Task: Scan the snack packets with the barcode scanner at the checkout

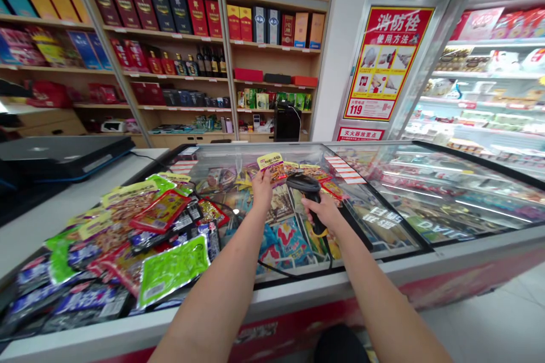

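My left hand [262, 188] is closed on a small snack packet [272, 167] with a yellow top and holds it up above the glass lid of a chest freezer [383, 221]. My right hand [326, 211] grips a black barcode scanner [307, 190] by its handle, and the scanner's head sits just right of the packet. Its black cable [289, 272] trails down over the lid toward me. A few similar packets [317, 173] lie on the glass just behind the scanner.
A heap of green, red and dark snack packets [136, 238] covers the freezer's left end. A dark laptop [59, 153] lies on the white counter at left. Shelves of boxed goods [191, 17] stand behind, and an open chilled display [485, 85] at right.
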The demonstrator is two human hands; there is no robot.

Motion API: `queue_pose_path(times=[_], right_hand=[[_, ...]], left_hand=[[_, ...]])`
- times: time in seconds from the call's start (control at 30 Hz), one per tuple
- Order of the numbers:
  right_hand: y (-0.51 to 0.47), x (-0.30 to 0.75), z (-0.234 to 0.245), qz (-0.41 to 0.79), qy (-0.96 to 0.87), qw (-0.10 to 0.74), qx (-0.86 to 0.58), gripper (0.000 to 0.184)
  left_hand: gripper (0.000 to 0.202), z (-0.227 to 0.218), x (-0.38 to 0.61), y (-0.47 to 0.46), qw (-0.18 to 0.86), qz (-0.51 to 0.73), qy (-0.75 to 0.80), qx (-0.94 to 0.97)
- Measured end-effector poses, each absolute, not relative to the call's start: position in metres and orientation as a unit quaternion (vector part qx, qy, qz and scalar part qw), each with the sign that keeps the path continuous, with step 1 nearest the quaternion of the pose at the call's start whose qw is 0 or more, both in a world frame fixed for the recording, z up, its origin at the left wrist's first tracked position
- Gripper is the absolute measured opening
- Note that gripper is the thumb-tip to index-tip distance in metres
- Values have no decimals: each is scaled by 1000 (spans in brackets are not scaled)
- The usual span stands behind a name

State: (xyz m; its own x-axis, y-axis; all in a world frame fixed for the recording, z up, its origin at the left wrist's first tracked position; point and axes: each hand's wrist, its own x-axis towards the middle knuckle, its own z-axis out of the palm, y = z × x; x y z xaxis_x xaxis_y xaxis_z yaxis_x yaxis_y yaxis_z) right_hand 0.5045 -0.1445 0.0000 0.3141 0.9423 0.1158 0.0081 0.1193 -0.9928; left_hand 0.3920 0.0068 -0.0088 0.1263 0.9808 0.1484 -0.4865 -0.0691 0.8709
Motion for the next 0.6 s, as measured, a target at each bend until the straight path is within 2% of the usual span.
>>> queue_pose_path(times=[0.37, 0.6], right_hand=[[-144, 504, -2, 370, -445, 606, -546, 35], [-145, 503, -2, 378, -438, 609, -542, 36]], left_hand=[[8, 1, 391, 0, 619, 596, 304, 410], [11, -7, 389, 6, 551, 620, 340, 443]])
